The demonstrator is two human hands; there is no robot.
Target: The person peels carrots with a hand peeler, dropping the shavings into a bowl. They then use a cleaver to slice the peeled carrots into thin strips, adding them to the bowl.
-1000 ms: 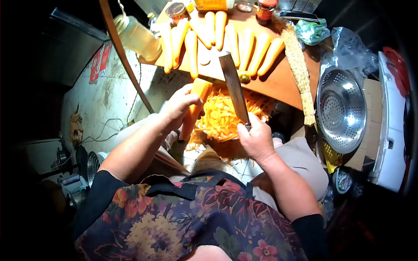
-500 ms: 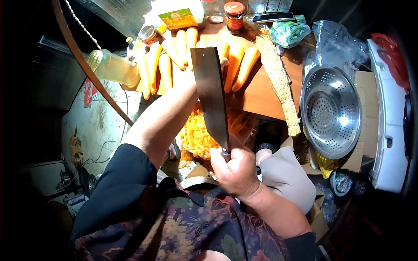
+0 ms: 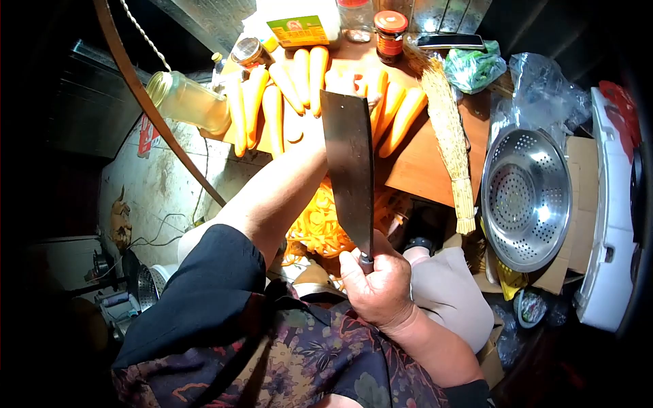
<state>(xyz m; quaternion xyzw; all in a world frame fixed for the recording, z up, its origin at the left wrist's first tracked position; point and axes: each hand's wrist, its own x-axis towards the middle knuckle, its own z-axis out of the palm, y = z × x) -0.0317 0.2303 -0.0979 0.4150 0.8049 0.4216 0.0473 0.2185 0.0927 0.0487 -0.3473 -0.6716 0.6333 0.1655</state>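
My right hand (image 3: 382,284) is wrapped round the handle of a broad dark cleaver (image 3: 348,163), its blade pointing up the view. My left hand (image 3: 310,130) reaches to the wooden table behind the blade. Glare and the blade hide most of its fingers, so its grip is unclear. Several peeled carrots lie on both sides of it, with one carrot (image 3: 273,117) to its left and another (image 3: 404,122) to its right. Below the table edge, orange carrot strips (image 3: 320,228) form a heap partly covered by the blade and my left forearm.
On the table (image 3: 425,175) are a straw brush (image 3: 445,136), a red-lidded jar (image 3: 390,37), a phone (image 3: 449,41) and bagged greens (image 3: 474,69). A large glass jar (image 3: 187,102) leans at left. At right sits a steel colander (image 3: 526,200) beside white foam (image 3: 602,224).
The view has shifted, so the table and its items appear farther right and lower. My right hand keeps hold of the cleaver, and my left forearm still reaches to the table.
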